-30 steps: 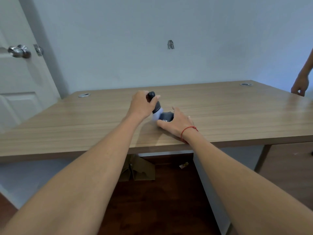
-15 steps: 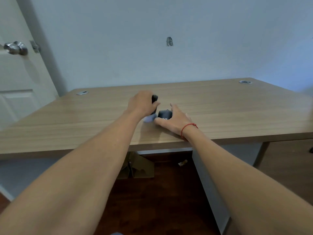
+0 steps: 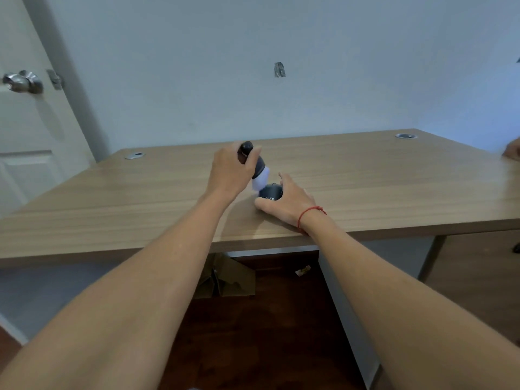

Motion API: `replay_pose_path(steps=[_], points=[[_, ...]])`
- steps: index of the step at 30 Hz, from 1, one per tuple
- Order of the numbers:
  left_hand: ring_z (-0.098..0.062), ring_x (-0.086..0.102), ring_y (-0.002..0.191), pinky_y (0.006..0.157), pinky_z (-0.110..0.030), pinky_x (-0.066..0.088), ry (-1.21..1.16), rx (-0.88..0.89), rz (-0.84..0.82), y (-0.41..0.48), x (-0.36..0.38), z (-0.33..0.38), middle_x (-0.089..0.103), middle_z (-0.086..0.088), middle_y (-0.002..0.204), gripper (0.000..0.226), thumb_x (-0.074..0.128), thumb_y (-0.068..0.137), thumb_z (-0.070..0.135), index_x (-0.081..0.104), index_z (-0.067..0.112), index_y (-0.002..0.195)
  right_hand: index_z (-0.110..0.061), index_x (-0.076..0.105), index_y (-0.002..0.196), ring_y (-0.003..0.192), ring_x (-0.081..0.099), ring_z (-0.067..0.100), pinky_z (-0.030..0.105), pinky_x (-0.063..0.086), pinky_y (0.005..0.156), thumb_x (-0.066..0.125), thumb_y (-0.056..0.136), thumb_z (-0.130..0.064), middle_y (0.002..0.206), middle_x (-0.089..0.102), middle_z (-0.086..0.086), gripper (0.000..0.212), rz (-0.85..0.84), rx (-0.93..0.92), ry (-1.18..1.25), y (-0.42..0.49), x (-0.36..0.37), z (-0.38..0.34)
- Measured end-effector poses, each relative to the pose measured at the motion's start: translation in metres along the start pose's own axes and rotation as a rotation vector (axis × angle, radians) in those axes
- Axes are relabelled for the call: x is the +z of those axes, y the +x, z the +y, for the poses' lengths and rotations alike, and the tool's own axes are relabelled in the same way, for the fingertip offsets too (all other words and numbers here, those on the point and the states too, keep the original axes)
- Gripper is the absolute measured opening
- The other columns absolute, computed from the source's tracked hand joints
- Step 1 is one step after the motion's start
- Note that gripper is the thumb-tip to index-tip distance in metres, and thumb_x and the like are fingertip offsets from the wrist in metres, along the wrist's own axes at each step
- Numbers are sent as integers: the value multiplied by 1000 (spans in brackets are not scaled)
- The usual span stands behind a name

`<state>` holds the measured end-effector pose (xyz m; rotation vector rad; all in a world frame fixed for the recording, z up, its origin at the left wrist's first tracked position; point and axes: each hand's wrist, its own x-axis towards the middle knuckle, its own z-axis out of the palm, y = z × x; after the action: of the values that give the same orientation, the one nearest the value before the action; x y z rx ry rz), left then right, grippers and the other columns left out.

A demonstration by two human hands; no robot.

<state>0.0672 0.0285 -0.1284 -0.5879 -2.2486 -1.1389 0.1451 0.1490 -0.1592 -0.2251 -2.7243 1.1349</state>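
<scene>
A small black object with white lettering [image 3: 269,192], perhaps a computer mouse, lies on the wooden desk [image 3: 365,187] near its front edge. My right hand [image 3: 287,201], with a red string at the wrist, grips it from the right with thumb and curled fingers. My left hand [image 3: 229,173] grips the dark handle of a brush [image 3: 254,168]. The brush is tilted, and its white bristles point down and touch the top left of the black object.
A white door with a metal knob [image 3: 24,81] stands at the left. Cable grommets [image 3: 135,155] sit in the desk's back corners. Another person's hand [image 3: 512,151] shows at the right edge. Cardboard [image 3: 225,277] lies on the floor under the desk.
The brush was lowered half a second ago with its bristles near the desk; now my left hand has raised it again onto the black object. Another person's hand has come back in at the right.
</scene>
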Motion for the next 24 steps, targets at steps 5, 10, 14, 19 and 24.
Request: replay_pose_path(steps=[5, 10, 14, 19, 24], points=[[-35, 60, 87, 66, -29, 36, 288, -20, -140, -7, 13, -13, 66, -14, 89, 24, 58, 91, 35, 65, 13, 87, -20, 28, 151, 133, 47, 32, 46, 38, 111, 67, 73, -60, 143, 52, 5, 96, 20, -3, 18, -1, 2, 0], [-33, 52, 71, 63, -31, 33, 87, 23, 14, -7, 14, 0, 52, -10, 69, 32, 58, 92, 35, 50, 12, 72, -18, 34, 148, 130, 49, 31, 42, 37, 109, 65, 81, -54, 141, 54, 7, 83, 30, -32, 0, -1, 1, 1], [-34, 54, 81, 66, -30, 32, 140, -41, -90, -12, 13, -12, 55, -13, 78, 26, 56, 94, 31, 46, 15, 76, -19, 28, 152, 136, 45, 30, 43, 35, 113, 67, 77, -57, 147, 50, 5, 93, 41, -35, 10, -1, 2, 1], [-26, 48, 74, 60, -21, 26, -85, -148, 127, -20, 6, -12, 51, 0, 64, 27, 55, 95, 32, 51, 12, 77, -26, 52, 134, 123, 55, 28, 43, 39, 107, 58, 82, -58, 130, 62, 3, 61, 25, -52, -73, 3, 1, 0], [-31, 60, 88, 70, -31, 41, -102, -272, 142, -31, 15, -19, 58, -6, 78, 30, 54, 94, 35, 55, 10, 79, -27, 53, 139, 134, 47, 28, 42, 34, 113, 30, 99, -37, 146, 54, 4, 47, -13, -15, -44, 16, 4, 3]])
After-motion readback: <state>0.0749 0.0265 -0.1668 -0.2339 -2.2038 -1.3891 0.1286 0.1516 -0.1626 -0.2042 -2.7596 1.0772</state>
